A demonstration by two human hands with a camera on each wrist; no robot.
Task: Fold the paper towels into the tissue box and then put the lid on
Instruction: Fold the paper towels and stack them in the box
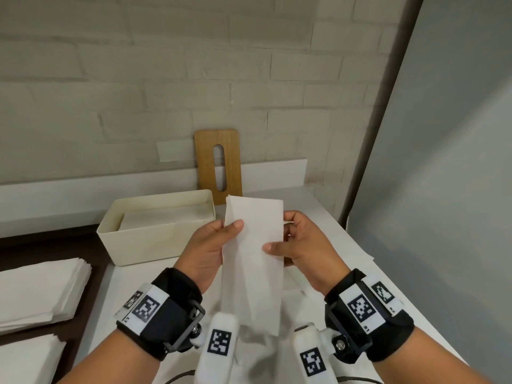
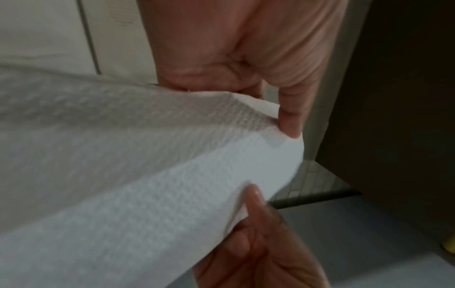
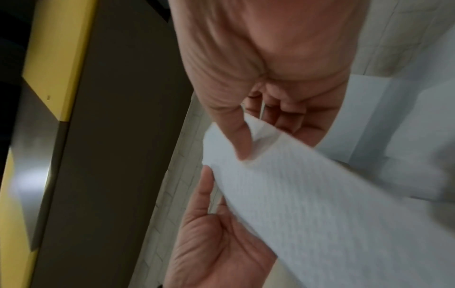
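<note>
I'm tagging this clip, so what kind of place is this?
Probably an indoor work counter set up for refilling tissues: a white countertop against a painted brick wall, with an open cream tissue box, its wooden lid leaning on the wall, and stacks of paper towels.

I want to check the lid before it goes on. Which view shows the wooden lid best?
The head view: the wooden lid stands whole against the wall behind the tissue box. Neither wrist view shows it.
</note>
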